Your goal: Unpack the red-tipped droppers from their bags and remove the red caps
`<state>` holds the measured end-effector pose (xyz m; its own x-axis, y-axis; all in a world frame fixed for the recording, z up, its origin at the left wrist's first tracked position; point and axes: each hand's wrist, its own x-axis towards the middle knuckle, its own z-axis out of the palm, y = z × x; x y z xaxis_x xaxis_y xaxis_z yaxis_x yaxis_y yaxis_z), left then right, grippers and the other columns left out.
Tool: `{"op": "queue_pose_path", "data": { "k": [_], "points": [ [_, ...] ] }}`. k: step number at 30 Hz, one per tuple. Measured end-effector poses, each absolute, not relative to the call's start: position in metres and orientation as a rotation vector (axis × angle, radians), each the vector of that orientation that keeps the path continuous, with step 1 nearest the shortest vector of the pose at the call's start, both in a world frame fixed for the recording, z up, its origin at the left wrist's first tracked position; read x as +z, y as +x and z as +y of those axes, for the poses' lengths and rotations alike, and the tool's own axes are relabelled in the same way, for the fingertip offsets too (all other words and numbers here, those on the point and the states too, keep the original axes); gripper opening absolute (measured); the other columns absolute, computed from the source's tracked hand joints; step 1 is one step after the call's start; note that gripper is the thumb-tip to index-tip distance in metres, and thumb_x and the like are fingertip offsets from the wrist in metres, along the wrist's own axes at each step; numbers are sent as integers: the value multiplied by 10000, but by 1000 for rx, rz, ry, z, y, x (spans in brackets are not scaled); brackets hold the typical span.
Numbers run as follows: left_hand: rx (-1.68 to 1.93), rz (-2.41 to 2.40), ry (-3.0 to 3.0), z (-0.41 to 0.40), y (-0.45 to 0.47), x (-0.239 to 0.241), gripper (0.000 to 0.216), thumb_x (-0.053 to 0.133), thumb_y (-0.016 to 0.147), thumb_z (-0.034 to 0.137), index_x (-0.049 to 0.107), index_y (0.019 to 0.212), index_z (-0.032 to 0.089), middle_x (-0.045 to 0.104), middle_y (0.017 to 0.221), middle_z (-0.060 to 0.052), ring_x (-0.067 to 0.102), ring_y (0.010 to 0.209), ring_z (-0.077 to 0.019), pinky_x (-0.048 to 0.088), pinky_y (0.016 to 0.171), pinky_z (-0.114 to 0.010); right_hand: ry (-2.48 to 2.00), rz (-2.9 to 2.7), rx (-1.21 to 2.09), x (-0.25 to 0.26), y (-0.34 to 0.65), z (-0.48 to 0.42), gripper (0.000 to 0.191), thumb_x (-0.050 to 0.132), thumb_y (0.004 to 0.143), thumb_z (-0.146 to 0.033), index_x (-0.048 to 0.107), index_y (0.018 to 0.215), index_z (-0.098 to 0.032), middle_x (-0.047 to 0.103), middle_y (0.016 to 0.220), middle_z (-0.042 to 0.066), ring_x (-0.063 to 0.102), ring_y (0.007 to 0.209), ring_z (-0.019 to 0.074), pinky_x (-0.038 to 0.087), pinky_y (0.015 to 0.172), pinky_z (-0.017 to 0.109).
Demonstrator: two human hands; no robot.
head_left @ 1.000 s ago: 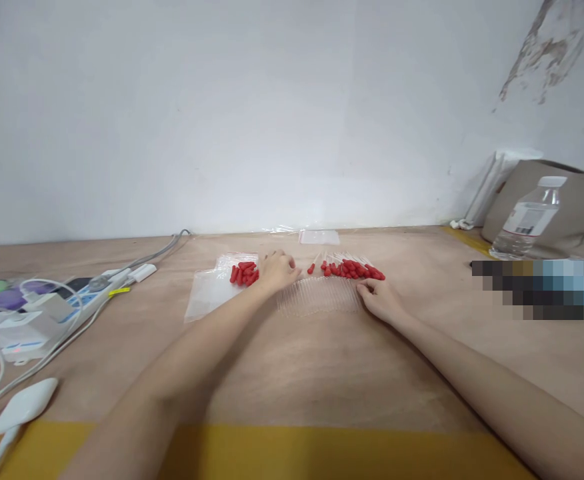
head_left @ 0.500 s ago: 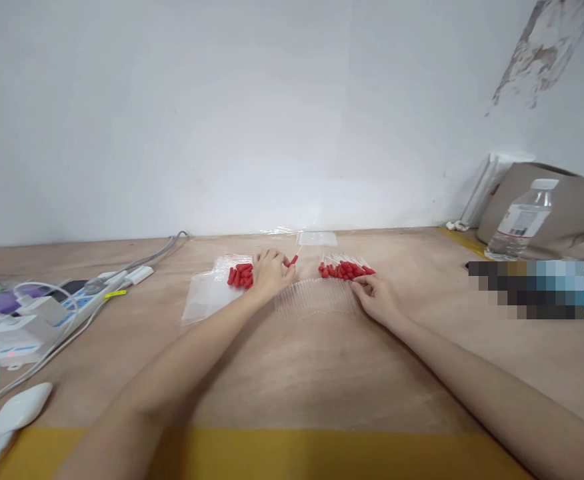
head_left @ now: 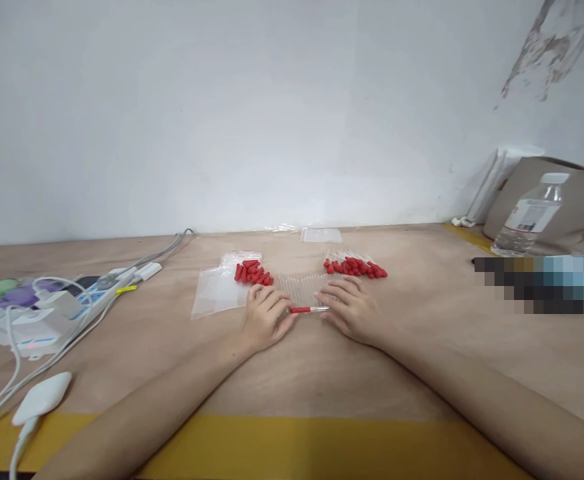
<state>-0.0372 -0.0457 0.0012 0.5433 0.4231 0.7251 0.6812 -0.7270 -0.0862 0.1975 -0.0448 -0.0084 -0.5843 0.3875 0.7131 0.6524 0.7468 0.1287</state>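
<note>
Above the front edge of a row of clear thin tubes (head_left: 302, 288), a slim stick with a red end (head_left: 301, 310) lies level between my two hands. My left hand (head_left: 268, 317) pinches its red left end. Its pale right end sits in the fingertips of my right hand (head_left: 349, 307). Just beyond my left hand is a heap of small red pieces (head_left: 252, 272) on clear plastic bags (head_left: 212, 293). A pile of red-ended white sticks (head_left: 356, 265) lies behind my right hand.
A power strip (head_left: 92, 293) with plugs and white cables occupies the left side. A white charger (head_left: 42, 398) lies at front left. On the right stand a water bottle (head_left: 529, 217) and a grey bag (head_left: 577, 200). A flat clear packet (head_left: 321, 235) lies near the wall.
My left hand has come nearer with the red-ended stick, away from the heap. My right hand has left the red-ended pile's edge and moved left and nearer, taking the stick's other end.
</note>
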Motion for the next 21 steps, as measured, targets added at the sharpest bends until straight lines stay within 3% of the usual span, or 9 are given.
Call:
{"op": "queue_pose_path", "data": {
  "k": [4,9,16,21],
  "points": [
    [-1016,-882,-2428,-45,-35,2,78,548,771,253,563,806,185,640,835,-17,520,821,-173,312,827,-376,-768,-2291,-483,-10,193,-44,201,466,846,-281,606,966,-201,642,921,34,511,958,176,253,968,421],
    [-967,-812,-2498,-42,-26,1,205,538,788,291,566,967,194,620,986,-46,506,931,-189,309,895,-390,-796,-2279,-385,-11,188,-45,174,447,854,-243,609,900,-198,641,828,16,524,880,148,244,955,410],
    [-872,-695,-2487,-41,-21,-2,118,490,813,236,587,862,191,635,804,-16,512,839,-176,287,901,-412,-748,-2254,-263,-19,178,-44,169,447,856,-239,591,935,-201,637,764,6,541,803,131,275,929,422],
    [-750,-771,-2571,-45,-22,2,199,418,844,252,558,728,169,594,722,-11,490,808,-163,248,918,-417,-594,-2239,-268,-22,177,-41,148,446,851,-203,588,853,-164,628,762,26,558,793,112,339,935,385]
  ]
}}
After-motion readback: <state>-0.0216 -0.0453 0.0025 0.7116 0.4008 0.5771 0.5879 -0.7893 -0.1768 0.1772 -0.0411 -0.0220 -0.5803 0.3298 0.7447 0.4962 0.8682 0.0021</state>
